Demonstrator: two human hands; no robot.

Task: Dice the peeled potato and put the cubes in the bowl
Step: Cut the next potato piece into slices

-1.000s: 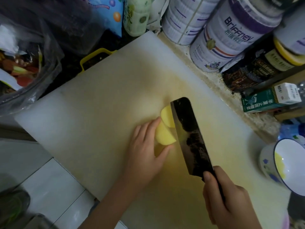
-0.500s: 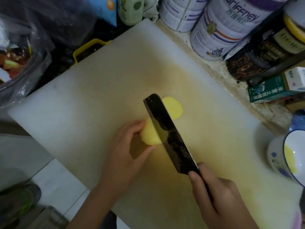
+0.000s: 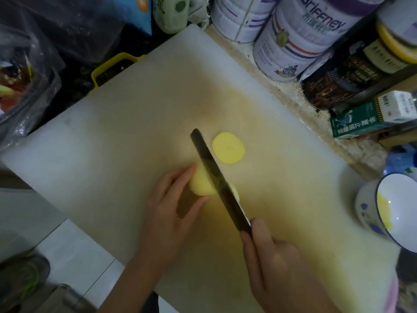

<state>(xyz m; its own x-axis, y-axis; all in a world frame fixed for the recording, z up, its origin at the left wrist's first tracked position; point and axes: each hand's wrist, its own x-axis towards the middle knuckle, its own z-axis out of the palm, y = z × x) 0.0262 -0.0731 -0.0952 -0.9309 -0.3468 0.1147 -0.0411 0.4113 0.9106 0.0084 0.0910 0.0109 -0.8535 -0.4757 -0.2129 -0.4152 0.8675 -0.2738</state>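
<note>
On the white cutting board [image 3: 117, 141] lies a peeled yellow potato [image 3: 202, 185]. My left hand [image 3: 171, 211] holds it between curled fingers and thumb. The dark cleaver [image 3: 220, 184] stands edge-down in the potato, its handle gripped by my right hand [image 3: 277, 260]. A thin sliver of potato shows on the blade's right side. One round cut slice [image 3: 228, 150] lies flat on the board beyond the blade. The white bowl with a blue rim [image 3: 370, 199] sits tilted at the board's right edge, with something yellow inside.
Large tins [image 3: 300, 41], a dark jar [image 3: 352, 75] and a green carton [image 3: 370, 118] crowd the counter behind the board on the right. A clear plastic bag of scraps [image 3: 24, 71] sits far left. White floor tiles [image 3: 67, 256] show below the board's near edge.
The first slice has fallen flat on the board, and the cleaver has shifted left and come down into the potato again. My left hand slid left along the potato.
</note>
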